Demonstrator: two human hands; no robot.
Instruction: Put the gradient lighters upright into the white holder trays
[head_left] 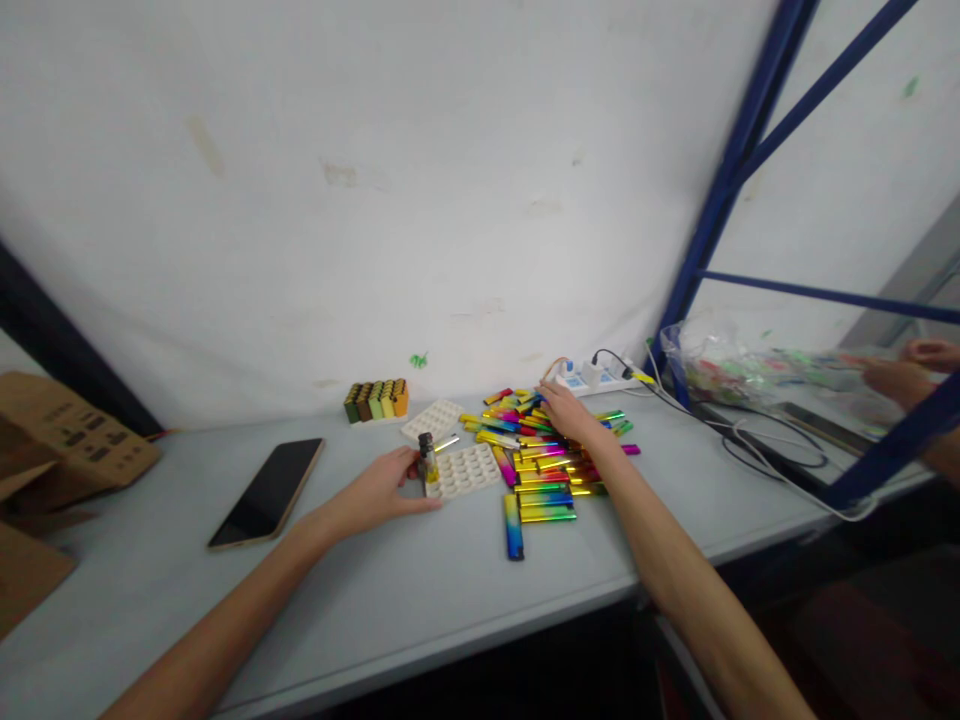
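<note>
My left hand holds the left end of a white tray with rows of holes, thumb along its front edge and fingers behind. A dark-topped lighter stands upright at that end, beside my fingers. My right hand reaches over a heap of shiny, rainbow-coloured lighters; its fingers are stretched out, with the tips among the lighters at the back. One blue and yellow lighter lies at the front of the heap. Behind the first tray is a second white holed tray.
A block of upright lighters stands by the wall. Left are a phone and a cardboard box. A power strip with cables lies behind the heap. Past the blue rack post, another person's hands are near plastic bags.
</note>
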